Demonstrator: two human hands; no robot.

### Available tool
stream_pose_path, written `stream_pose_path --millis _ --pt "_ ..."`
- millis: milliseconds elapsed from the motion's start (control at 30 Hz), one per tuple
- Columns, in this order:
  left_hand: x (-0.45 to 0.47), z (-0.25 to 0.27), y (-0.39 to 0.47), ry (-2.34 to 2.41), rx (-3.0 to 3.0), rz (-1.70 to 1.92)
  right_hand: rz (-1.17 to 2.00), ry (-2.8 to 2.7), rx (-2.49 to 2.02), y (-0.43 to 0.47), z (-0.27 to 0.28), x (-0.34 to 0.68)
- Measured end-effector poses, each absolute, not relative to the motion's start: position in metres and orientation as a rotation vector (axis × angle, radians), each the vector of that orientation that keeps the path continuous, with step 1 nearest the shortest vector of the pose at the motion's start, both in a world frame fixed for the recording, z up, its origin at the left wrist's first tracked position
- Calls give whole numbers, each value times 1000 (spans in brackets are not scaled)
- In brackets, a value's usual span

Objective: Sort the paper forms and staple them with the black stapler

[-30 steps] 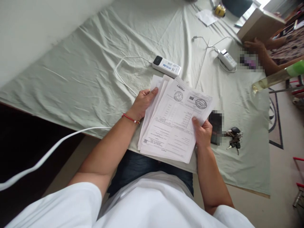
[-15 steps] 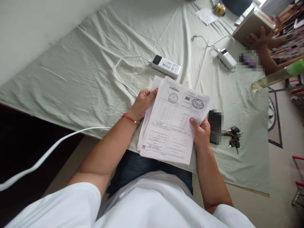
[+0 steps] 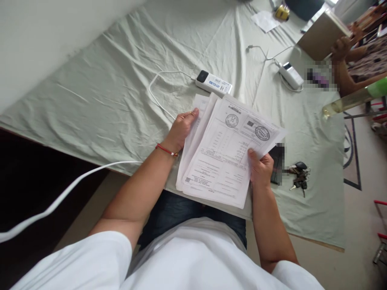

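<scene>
Printed paper sheets (image 3: pixel 223 161), several together and bearing round and oval stamps, are held over the table's near edge. My left hand (image 3: pixel 184 127) pinches their left edge, thumb on top; a red string bracelet circles that wrist. On the right edge, my right hand (image 3: pixel 262 167) grips them with the thumb pressed on the printed face. The sheets are fanned, with under-layers showing at the left. Beyond their top edge lies a white power bank (image 3: pixel 214 82) with a cable plugged in. A dark phone-like object (image 3: pixel 276 161), partly blurred out, lies beside my right hand.
Keys (image 3: pixel 299 175) lie on the green tablecloth (image 3: pixel 121 100) to the right. A second white device (image 3: pixel 292 75) with a cable, a bottle (image 3: pixel 347 100) and a yellow tape measure (image 3: pixel 282 13) are farther off. At upper right, another person's hand (image 3: pixel 341 48) holds a tan book-like object (image 3: pixel 323 36).
My right hand has moved slightly right, spreading the upper sheets away from those under my left hand. The other person's hand has changed its pose on the tan object.
</scene>
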State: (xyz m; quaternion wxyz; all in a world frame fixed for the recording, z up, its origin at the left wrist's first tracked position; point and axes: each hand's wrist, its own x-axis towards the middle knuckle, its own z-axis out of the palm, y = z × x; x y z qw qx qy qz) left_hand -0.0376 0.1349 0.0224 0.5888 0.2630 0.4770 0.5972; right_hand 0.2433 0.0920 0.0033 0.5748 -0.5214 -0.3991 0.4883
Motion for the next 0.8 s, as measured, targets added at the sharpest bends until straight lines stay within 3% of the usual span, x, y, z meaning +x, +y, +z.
stream_pose_path --millis 200,467,800 --pt "-42 26 136 1112 571 1524 1129 -990 -1218 91 1 244" --pt "-26 25 128 1037 741 1332 1202 -1092 -1210 87 0 239" --pt "-30 26 125 969 713 1343 1204 -1065 -1191 86 7 239"
